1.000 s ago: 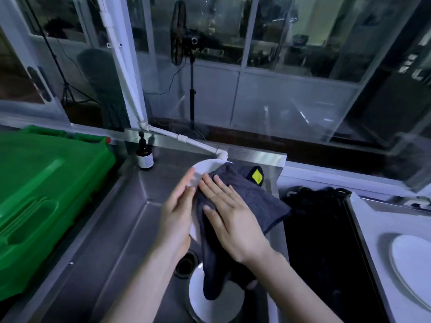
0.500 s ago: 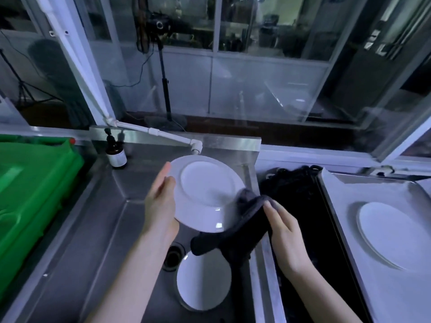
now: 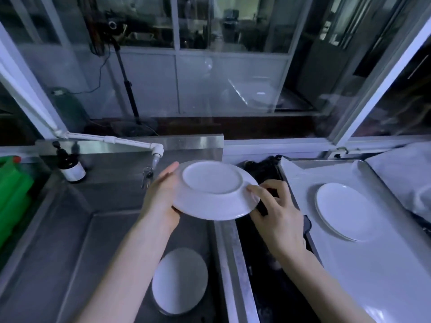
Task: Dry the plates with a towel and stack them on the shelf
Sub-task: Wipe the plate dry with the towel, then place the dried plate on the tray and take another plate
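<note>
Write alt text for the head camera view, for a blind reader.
The left hand and right hand hold a white plate underside up above the edge of a steel sink. A second plate lies in the sink, and a third plate sits on a tray at the right.

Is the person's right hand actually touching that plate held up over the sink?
Touching. The head view shows the right hand with its fingertips laid on the right rim of the raised plate, no gap between them.

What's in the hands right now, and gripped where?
Both hands hold one white plate, underside up: left hand grips its left rim, right hand pinches its right rim, dark towel beneath that hand.
</note>
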